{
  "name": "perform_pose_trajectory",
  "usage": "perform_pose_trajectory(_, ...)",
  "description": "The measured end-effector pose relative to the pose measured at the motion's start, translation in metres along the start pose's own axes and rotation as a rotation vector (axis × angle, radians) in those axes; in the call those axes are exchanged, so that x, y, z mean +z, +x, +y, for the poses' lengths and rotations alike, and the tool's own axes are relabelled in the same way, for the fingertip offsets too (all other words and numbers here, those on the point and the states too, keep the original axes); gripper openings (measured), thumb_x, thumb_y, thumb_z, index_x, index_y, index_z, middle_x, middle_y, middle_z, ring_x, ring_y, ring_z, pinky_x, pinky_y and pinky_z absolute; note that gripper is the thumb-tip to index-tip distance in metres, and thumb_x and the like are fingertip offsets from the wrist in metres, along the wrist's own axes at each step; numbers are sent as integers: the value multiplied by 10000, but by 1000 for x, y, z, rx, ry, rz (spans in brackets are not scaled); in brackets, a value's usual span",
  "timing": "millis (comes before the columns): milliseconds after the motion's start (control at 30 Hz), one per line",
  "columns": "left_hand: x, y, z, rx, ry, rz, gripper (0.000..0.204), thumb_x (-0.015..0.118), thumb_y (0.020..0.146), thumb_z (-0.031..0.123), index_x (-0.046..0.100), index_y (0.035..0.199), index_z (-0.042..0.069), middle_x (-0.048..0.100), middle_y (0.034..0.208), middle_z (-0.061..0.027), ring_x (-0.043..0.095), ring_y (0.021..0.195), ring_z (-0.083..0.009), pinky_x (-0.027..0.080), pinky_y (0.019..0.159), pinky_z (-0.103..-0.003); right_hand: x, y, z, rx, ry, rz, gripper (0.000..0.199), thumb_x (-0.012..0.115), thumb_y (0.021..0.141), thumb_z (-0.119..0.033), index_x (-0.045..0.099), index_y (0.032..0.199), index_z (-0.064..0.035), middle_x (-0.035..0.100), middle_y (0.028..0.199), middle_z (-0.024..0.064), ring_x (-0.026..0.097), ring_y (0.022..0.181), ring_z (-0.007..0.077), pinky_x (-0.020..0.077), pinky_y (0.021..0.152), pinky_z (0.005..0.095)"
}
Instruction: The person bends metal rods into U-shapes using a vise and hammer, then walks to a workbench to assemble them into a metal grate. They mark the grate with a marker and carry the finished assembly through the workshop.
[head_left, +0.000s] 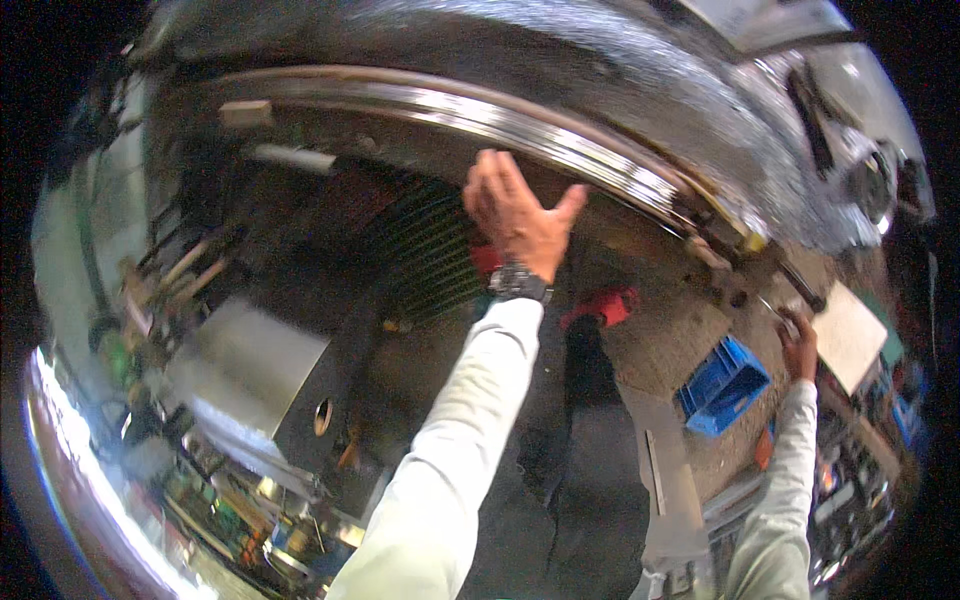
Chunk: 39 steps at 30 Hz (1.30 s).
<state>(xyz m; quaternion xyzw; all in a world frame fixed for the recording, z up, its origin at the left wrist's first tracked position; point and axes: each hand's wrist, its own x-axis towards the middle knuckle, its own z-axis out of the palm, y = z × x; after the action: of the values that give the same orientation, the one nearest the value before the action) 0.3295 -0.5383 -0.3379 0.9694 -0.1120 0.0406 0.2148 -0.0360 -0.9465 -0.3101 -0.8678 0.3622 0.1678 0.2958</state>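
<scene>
Near the long shiny bar slanting down rightward: left hand splayed empty; right hand, grip unclear.

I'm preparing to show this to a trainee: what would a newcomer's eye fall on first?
Probably the left hand, fingers raised and thumb spread near the picture's centre, with a dark watch on its wrist. Just above it in view, a shiny, curved metal strip sweeps across the upper part. Next, a bright blue crate stands out right of centre, below and left of the right hand.
</scene>
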Motion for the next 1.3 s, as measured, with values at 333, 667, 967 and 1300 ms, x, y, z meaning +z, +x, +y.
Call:
perform_pose_trajectory(333,-24,58,-7,669,-39,-143,699,873,687,308,578,1298,141,519,1369,-65,462,1314,-290,341,1145,-477,-7,-37,-157,-9,150,697,257,704,880,-93,664,1122,-16,680,1071,119,664,1005,263,524,887,365)
perform_pose_trajectory(667,-3,133,-8,1068,-110,-656,529,827,732,313,558,1144,118,530,1194,-89,521,1136,-309,440,1005,-438,34,-18,-302,-240,-143,294,394,706,887,-393,687,991,-14,657,829,147,650,739,325,506,653,379)
perform_pose_trajectory(967,5,137,-11,939,-95,-787,963,838,729,360,322,1505,117,337,1528,-120,306,1435,-351,246,1232,-459,35,-6,-319,740,797,-288,547,664,893,-565,653,857,-18,603,633,52,576,494,181,436,467,314)
perform_pose_trajectory(1300,-2,141,-3,988,-46,-856,857,785,787,408,402,1461,41,486,1432,-190,433,1355,-353,331,1168,-459,44,7,-315,65,-383,98,472,583,936,-497,629,833,-39,614,653,126,656,634,360,543,589,460)
